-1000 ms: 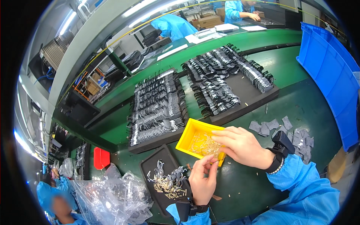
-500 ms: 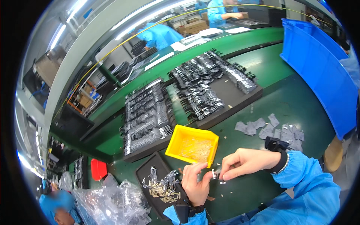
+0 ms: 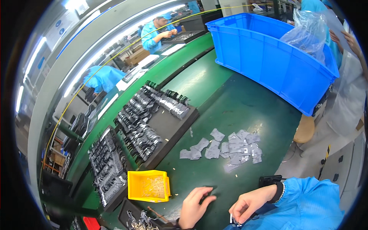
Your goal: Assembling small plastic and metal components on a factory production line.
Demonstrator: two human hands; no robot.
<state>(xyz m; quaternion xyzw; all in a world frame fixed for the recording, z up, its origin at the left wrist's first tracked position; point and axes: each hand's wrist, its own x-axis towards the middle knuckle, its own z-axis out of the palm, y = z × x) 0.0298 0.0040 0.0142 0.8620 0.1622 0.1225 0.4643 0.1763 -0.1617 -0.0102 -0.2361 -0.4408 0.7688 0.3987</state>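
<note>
The left hand (image 3: 194, 205) presses a small dark flat part (image 3: 210, 190) on the green bench mat (image 3: 237, 111), fingers together on it, just right of the yellow plastic bin (image 3: 148, 186). The right hand (image 3: 251, 202) pinches a tiny metal piece (image 3: 231, 218) (barely visible); best kept low and steady near the part.

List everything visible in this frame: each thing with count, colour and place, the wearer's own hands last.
blue crate: one, blue, far right of the green table, clear bag inside
yellow bin: one, yellow, near left, small metal parts inside
grey pouches: a scattered pile, grey, table centre
black trays: at least two, black, left of centre, rows of dark parts
co-workers: several, blue smocks, far benches and right edge
left hand: fingers on a small dark piece on the table
right hand: pinching a small metal part, black wristband
</note>
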